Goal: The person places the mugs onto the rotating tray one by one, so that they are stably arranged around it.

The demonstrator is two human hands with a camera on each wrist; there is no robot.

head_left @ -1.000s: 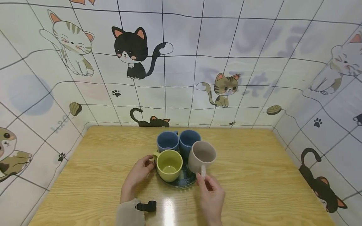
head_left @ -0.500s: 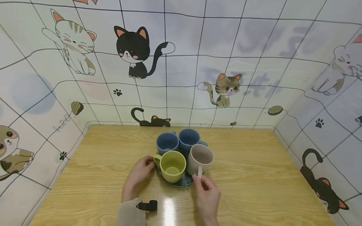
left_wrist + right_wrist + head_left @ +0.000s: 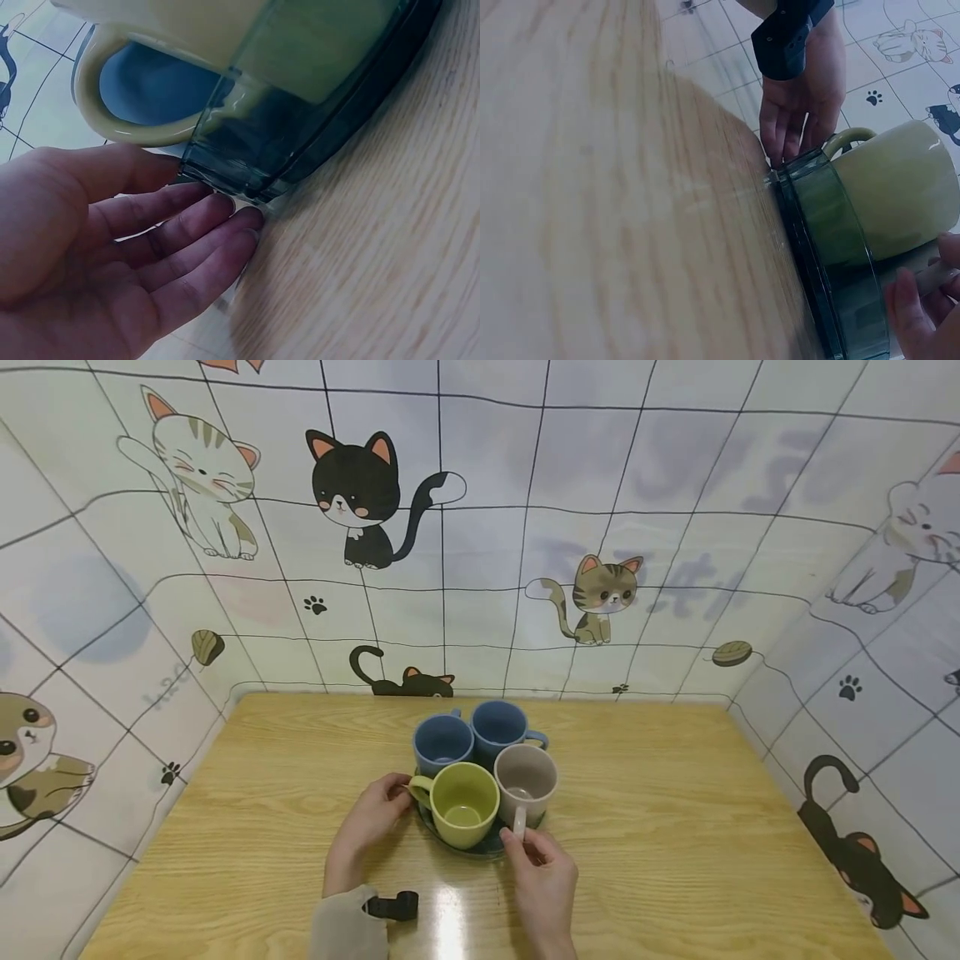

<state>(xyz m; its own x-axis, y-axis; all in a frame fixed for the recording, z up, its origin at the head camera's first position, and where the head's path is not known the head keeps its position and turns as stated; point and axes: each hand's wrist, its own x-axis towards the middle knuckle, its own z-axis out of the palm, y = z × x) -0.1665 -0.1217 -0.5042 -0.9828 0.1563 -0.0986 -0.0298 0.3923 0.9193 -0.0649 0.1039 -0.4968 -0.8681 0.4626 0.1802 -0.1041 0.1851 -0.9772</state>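
A round dark-green glass dish (image 3: 486, 846) carries several mugs packed together. At its left edge my left hand (image 3: 372, 814) pinches the rim; in the left wrist view the thumb and fingertips meet the glass wall (image 3: 285, 142). Just above that hand is the handle of a yellow-green mug (image 3: 463, 827), standing at the front of the dish. My right hand (image 3: 542, 872) pinches the handle (image 3: 520, 821) of a pale pinkish mug (image 3: 528, 770) at the dish's right. Behind stand two blue mugs, a left one (image 3: 442, 745) and a right one (image 3: 498, 728).
The dish sits on a wood-grain table (image 3: 660, 835). A cat-print cloth (image 3: 487, 543) rises behind the table and along both sides. A black strap (image 3: 393, 907) is around the left sleeve.
My right hand has moved left and slightly down with the pinkish mug, which now sits closer among the others. The yellow-green mug has shifted right. The right blue mug's handle has come into view.
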